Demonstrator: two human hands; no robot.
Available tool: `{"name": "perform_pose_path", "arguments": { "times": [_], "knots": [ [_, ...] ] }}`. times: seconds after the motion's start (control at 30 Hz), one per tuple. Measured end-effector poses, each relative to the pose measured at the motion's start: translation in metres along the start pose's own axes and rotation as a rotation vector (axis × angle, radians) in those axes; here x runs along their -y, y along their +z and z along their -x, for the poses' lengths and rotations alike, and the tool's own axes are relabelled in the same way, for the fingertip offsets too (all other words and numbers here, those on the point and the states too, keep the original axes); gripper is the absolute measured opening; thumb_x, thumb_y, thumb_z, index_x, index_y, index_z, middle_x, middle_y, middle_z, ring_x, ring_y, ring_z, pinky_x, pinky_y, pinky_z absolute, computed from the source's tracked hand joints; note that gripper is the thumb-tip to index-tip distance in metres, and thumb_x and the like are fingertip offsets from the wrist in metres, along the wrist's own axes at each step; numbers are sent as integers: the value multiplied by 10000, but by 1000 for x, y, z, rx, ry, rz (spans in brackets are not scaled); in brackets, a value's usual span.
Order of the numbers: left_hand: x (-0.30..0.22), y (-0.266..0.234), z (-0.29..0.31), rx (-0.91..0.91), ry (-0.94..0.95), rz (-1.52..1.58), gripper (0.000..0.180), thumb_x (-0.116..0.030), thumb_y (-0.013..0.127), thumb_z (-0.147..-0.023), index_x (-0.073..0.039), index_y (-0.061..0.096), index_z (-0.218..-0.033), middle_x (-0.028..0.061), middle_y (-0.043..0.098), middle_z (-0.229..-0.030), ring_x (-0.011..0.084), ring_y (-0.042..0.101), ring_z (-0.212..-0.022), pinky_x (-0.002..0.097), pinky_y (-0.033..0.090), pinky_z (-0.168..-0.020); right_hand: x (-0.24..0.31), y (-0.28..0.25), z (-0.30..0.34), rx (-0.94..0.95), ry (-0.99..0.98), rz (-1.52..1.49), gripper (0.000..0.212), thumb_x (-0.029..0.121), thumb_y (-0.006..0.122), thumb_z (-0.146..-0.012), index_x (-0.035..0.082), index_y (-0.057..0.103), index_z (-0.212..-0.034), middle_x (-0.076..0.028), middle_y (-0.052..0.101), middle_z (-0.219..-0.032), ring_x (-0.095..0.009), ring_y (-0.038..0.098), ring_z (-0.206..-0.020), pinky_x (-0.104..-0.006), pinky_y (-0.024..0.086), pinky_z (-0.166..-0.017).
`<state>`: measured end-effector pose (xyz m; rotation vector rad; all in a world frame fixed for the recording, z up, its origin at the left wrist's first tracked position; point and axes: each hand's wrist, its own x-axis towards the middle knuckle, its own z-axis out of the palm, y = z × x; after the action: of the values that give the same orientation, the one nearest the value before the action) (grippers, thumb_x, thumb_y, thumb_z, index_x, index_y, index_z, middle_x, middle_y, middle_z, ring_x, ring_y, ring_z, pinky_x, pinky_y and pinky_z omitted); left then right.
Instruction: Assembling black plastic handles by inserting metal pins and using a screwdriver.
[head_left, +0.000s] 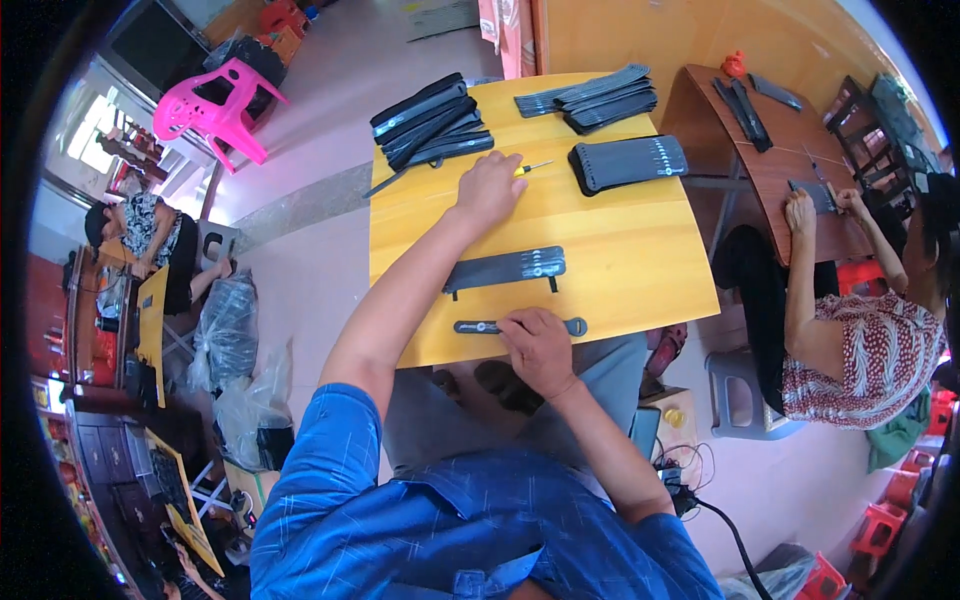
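My left hand [487, 188] lies over the table's middle, fingers curled at a thin pointed tool [521, 171] with a yellow handle. Its metal shaft points right; much of the handle is hidden. Close to the front edge, my right hand [540, 350] grips a flat black strap [470, 327] with pale print and a round hole at its right end. Just beyond that strap rests a bundle of black straps [508, 268], two short ends sticking out below. Farther back are a loose pile of straps [425, 122], a fanned pile [600, 98] and a neat stack [630, 163].
The yellow table [650, 270] has its front edge near my lap. At right, another person [860, 340] handles a dark piece at a brown table [740, 180]. A pink stool [225, 105] stands far left, above plastic bags [225, 330]. A black cable [730, 525] runs lower right.
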<state>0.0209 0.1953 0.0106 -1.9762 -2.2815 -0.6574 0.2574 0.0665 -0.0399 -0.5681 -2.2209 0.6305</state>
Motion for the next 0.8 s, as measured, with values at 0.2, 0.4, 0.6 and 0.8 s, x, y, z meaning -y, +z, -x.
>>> {"name": "perform_pose_path", "arguments": {
  "times": [0.2,0.4,0.6,0.8],
  "knots": [
    [18,24,-20,181,-40,-165,289,-260,669,-941,-61,663,-1151,186,701,-1118,392,682,-1064,530,564,-881,5,0,-2,19,17,-15,209,98,729,-830,97,707,-1038,-61,682,-1026,-303,657,-994,-450,530,-834],
    [6,-54,54,49,-181,147,231,-184,563,-945,-62,614,-1133,257,716,-975,470,694,-905,564,548,-798,2,-4,-5,48,58,38,229,103,752,-828,104,711,-1053,-72,686,-1031,-314,654,-991,-461,523,-837],
    [7,-125,219,-93,-216,337,254,-110,588,-933,-49,618,-1178,247,717,-977,470,696,-891,533,561,-778,19,12,-15,26,52,8,112,101,762,-831,97,747,-943,-82,695,-936,-313,664,-927,-451,525,-825],
    [-9,-102,306,-184,-204,263,316,-85,593,-931,-59,648,-1241,193,722,-985,407,711,-899,479,587,-769,36,24,-17,62,34,8,69,98,750,-868,54,770,-917,-129,722,-904,-342,679,-883,-431,542,-807]
  ]
}}
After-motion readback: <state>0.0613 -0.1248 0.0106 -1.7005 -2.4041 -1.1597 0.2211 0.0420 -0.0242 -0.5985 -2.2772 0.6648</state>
